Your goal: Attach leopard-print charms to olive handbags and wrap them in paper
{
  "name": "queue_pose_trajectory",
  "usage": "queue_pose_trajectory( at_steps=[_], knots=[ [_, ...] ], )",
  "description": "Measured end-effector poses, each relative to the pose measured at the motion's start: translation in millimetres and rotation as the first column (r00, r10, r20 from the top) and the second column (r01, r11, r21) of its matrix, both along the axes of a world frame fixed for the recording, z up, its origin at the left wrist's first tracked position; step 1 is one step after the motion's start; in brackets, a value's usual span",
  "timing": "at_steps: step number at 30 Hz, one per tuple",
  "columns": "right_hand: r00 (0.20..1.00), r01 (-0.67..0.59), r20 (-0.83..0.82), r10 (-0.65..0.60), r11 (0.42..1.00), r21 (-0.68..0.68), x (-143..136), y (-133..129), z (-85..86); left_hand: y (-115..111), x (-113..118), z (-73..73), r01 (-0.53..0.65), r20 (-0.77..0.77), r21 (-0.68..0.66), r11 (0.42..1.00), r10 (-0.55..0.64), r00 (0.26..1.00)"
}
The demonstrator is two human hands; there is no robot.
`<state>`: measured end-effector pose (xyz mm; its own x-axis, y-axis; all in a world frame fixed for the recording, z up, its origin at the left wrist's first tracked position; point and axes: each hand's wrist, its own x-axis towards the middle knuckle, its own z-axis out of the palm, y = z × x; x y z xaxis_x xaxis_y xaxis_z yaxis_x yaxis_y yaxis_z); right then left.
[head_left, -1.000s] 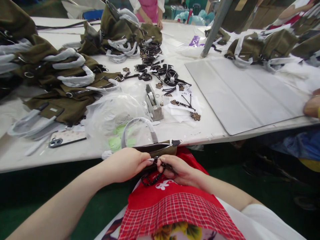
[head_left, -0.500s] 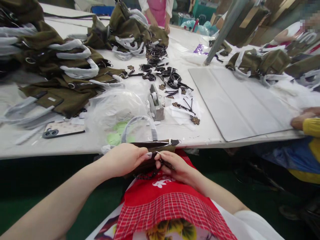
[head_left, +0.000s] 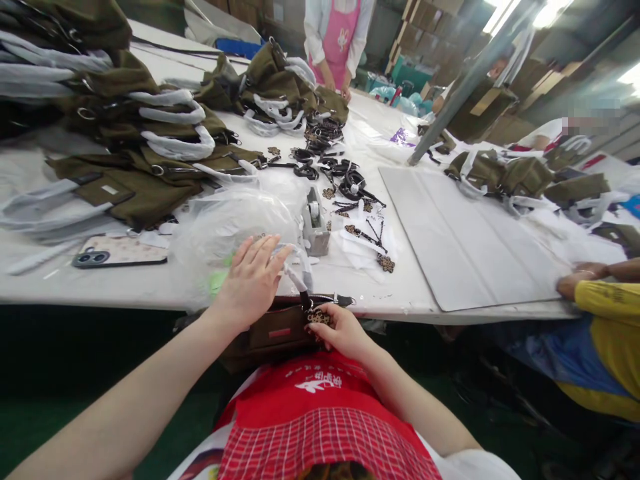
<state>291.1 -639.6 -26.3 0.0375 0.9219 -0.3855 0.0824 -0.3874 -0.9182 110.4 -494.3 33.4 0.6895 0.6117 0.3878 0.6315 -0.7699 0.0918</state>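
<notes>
An olive-brown handbag (head_left: 270, 332) rests against my lap at the table edge, its zipped top partly open and a small plate on its front. My left hand (head_left: 253, 283) lies over the bag's wrapped handle (head_left: 299, 267), fingers stretched out and not closed round it. With its thumb and fingers, my right hand (head_left: 345, 331) pinches a brown patterned flower charm (head_left: 319, 317) at the bag's front, beside the base of the handle. Part of the charm and its cord is hidden by the fingers.
Stacked olive bags (head_left: 150, 170) fill the left side, with a phone (head_left: 123, 252) before them. Clear plastic bags (head_left: 235, 217), a tape dispenser (head_left: 316, 223) and black straps (head_left: 353, 183) lie ahead. Right are a grey board (head_left: 465, 233) and a co-worker's yellow sleeve (head_left: 607, 303).
My left hand has left the bag's front and moved up onto the handle, its fingers straightening. The handle has swung toward me, and the flower charm now shows in my right hand.
</notes>
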Motion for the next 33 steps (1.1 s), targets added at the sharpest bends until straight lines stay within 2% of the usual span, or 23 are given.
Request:
queue_pose_trajectory(
  at_steps=[6,9,12,15,17,19,23,26,28,30,31,33],
  knots=[
    [0.991,-0.034,-0.126,0.032,0.999,-0.016,12.8,-2.2,-4.4,-6.8,-34.8,-14.9,-0.117,0.107,-0.172,0.978,0.137,0.985],
    [0.971,-0.001,-0.241,-0.010,0.999,-0.045,13.9,-1.1,-1.8,-19.0,-45.4,-24.5,-0.193,0.181,-0.219,0.956,0.234,0.955],
    [0.928,0.064,-0.362,-0.085,0.996,-0.070,13.6,3.3,1.9,-28.0,-50.3,-36.8,-0.314,0.210,-0.334,0.889,0.395,0.894],
    [0.886,0.114,-0.445,-0.130,0.991,-0.064,13.4,11.7,1.6,-25.7,-50.3,-50.7,-0.390,0.080,-0.448,0.805,0.471,0.879],
    [0.865,0.141,-0.479,-0.148,0.989,-0.050,13.4,19.8,1.7,-20.9,-47.2,-55.2,-0.427,-0.046,-0.418,0.802,0.451,0.892],
    [0.852,0.162,-0.498,-0.159,0.986,-0.038,13.9,29.3,5.7,-16.8,-42.9,-52.0,-0.454,-0.127,-0.348,0.820,0.439,0.890],
    [0.842,0.143,-0.527,-0.116,0.990,0.011,14.4,47.1,24.8,-8.6,-38.2,-28.7,-0.515,-0.134,-0.261,0.817,0.498,0.857],
    [0.854,0.092,-0.518,-0.052,0.994,0.053,9.8,56.5,31.7,8.4,-43.0,-17.9,-0.627,-0.120,-0.221,0.747,0.617,0.778],
    [0.884,0.038,-0.467,-0.004,0.997,0.063,2.5,60.8,27.2,22.8,-48.3,-20.5,-0.680,-0.150,-0.257,0.687,0.667,0.730],
    [0.920,-0.034,-0.390,0.048,0.999,0.042,-7.1,63.4,17.9,31.0,-52.2,-28.3,-0.695,-0.204,-0.319,0.644,0.670,0.714],
    [0.932,-0.069,-0.355,0.072,0.997,0.022,-11.9,64.0,13.1,30.5,-52.9,-32.4,-0.687,-0.187,-0.321,0.651,0.668,0.720],
    [0.947,-0.114,-0.305,0.102,0.993,-0.021,-19.4,63.7,5.5,18.5,-51.4,-37.9,-0.634,-0.021,-0.243,0.735,0.649,0.760]
  ],
)
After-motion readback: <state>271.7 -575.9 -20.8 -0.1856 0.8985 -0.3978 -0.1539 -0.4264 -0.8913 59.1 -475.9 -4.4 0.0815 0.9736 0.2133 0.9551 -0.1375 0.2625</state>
